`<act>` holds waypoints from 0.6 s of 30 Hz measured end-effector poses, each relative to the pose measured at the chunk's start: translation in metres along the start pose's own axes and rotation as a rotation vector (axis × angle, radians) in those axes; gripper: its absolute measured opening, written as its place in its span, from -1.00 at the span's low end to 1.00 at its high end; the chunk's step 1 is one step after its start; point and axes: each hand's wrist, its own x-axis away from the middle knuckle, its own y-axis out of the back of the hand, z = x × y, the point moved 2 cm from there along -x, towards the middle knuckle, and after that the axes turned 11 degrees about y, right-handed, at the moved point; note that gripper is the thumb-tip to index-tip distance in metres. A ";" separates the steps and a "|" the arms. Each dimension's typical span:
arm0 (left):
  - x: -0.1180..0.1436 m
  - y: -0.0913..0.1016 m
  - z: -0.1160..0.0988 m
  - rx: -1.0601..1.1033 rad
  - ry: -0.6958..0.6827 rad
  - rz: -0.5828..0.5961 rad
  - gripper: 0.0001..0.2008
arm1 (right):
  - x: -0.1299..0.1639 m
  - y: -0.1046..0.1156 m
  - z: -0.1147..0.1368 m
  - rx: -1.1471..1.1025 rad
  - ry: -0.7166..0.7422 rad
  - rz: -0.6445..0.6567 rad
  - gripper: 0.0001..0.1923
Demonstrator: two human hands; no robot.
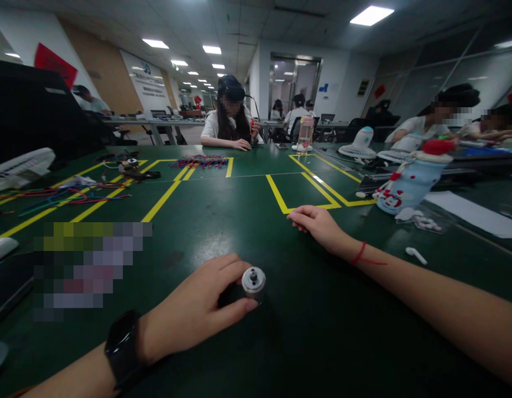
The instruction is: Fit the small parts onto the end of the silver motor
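Note:
A small silver electric motor (254, 282) stands upright on the dark green table (223, 215), its shaft end facing up. My left hand (198, 301) is closed around its side, thumb in front and fingers behind; a black watch is on that wrist. Farther off to the right, my right hand (316, 224) is beside the corner of a yellow tape outline (285, 210). Its thumb and fingers are drawn together in a pinch, and whatever may be between the fingertips is too small to make out. A red string circles the right wrist.
Coloured wires (79, 193) lie at the left, with a wire bundle (202, 162) at the far side. A blue bottle (409, 182), a white earbud (416, 255), a paper sheet (475, 213) and a small fan (359, 143) are on the right. A person (226, 119) sits opposite.

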 end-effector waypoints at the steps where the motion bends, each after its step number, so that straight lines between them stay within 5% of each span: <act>1: 0.000 0.000 0.000 0.002 0.001 0.004 -0.75 | 0.001 -0.001 0.003 0.023 0.014 0.022 -0.72; 9: 0.003 0.003 -0.002 0.001 0.008 0.015 -0.79 | 0.018 -0.033 0.049 0.144 0.156 0.283 -0.86; 18: 0.009 0.002 0.008 -0.015 -0.024 -0.019 -0.82 | 0.042 -0.063 0.106 0.011 0.481 0.314 -0.89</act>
